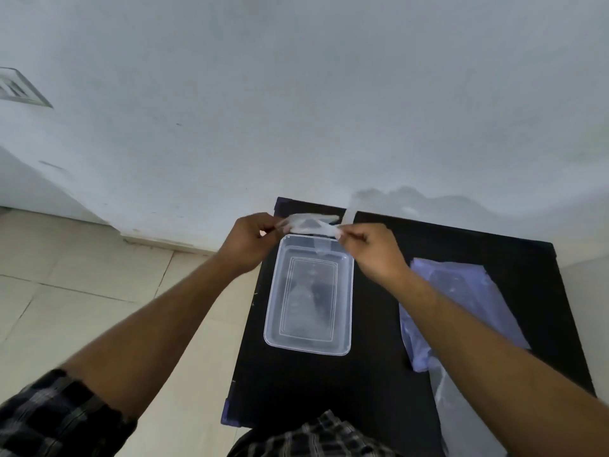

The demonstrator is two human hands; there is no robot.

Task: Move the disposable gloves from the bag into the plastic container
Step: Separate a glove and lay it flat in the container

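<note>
— What sits closest to the lens?

— A checked shirt (316, 437) at the bottom edge, with a matching rolled sleeve (56, 413) at near left. Both bare forearms reach away from it toward the far side of the black table (329, 390).

— And the hands?

— The left hand (247, 242) and the right hand (372, 252) are raised over the far end of the plastic container (309, 295), each with fingers pinched shut on one end of a thin clear disposable glove (308, 224). Knuckles face the camera, wrists slightly bent.

— How does the glove lie?

— Stretched between the two hands, its long axis running left to right, held in the air just beyond the container's far rim. Which end is the cuff I cannot tell.

— The container itself?

— Open, clear, rectangular, long axis running near to far, resting on the table below and between the hands. Something clear and crumpled lies inside, too faint to identify.

— And the bag?

— The bluish plastic bag (461, 301) lies flat on the table to the right, partly under the right forearm, apart from the container.
</note>
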